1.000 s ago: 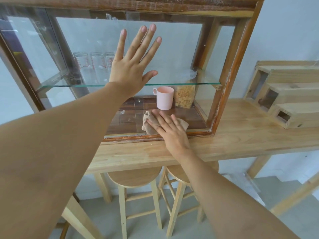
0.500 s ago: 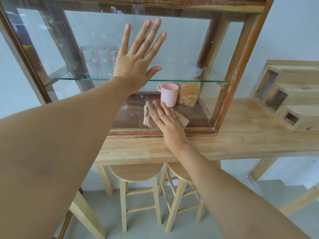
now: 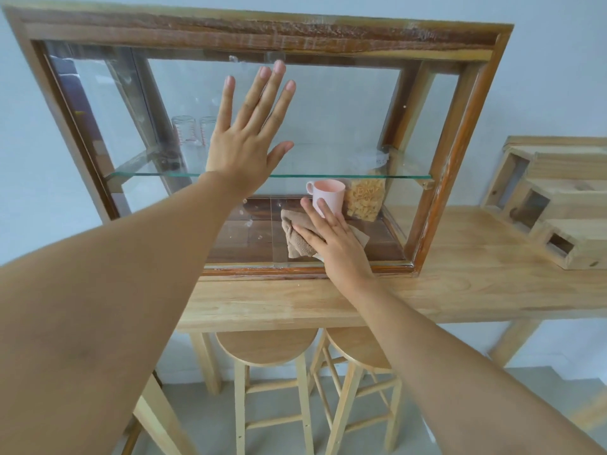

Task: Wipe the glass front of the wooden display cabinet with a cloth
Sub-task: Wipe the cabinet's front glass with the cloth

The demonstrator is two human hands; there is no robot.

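A wooden display cabinet (image 3: 456,133) with a glass front (image 3: 341,116) stands on a light wooden counter. My left hand (image 3: 244,142) lies flat against the upper glass, fingers spread, holding nothing. My right hand (image 3: 331,238) presses a beige cloth (image 3: 297,239) flat against the lower part of the glass, just above the bottom frame rail. The cloth sticks out to the left and right of my palm. Smudges show on the glass near the top and lower left.
Inside the cabinet are a glass shelf (image 3: 361,176), a pink mug (image 3: 328,193), a bag of pasta (image 3: 366,198) and measuring glasses (image 3: 187,129). A wooden stepped box (image 3: 558,198) sits on the counter (image 3: 460,290) at right. Two stools (image 3: 269,349) stand below.
My right hand has slid the cloth a little up the lower glass. The view has tilted up, so the cabinet's top frame now shows. My left hand stays pressed flat on the glass.
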